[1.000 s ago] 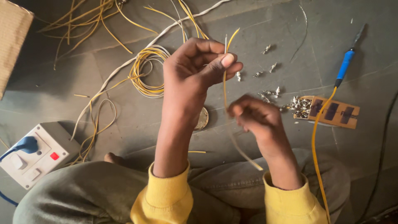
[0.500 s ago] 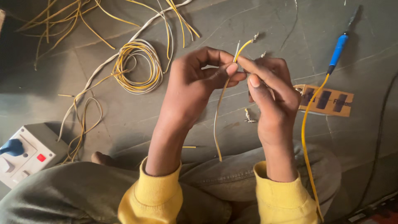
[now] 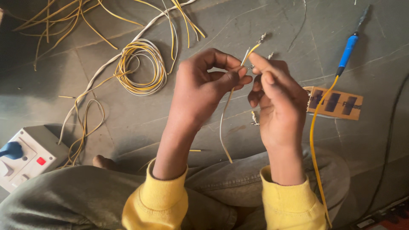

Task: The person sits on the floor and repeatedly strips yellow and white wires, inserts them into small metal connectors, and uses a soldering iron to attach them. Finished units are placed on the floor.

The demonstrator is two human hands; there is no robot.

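Note:
My left hand [image 3: 204, 87] pinches a short yellow and white wire [image 3: 226, 123] between thumb and forefinger, and the wire hangs down toward my lap. Its upper end rises past the fingers to a small metal tip [image 3: 262, 38]. My right hand [image 3: 279, 102] meets the left at the wire's top, its fingertips closed on the wire just beside the left thumb. Both wrists wear yellow cuffs, and I sit cross-legged on the grey floor.
A coil of yellow wire [image 3: 142, 68] and loose yellow strands [image 3: 85, 17] lie at the upper left. A white switch box [image 3: 25, 157] with a blue plug sits at the left. A blue-handled soldering iron [image 3: 349, 47] with a yellow cord and a brown card [image 3: 336, 102] lie at the right.
My right hand rose from the floor near the small metal parts to meet the left hand at the wire's top. The view shifted slightly.

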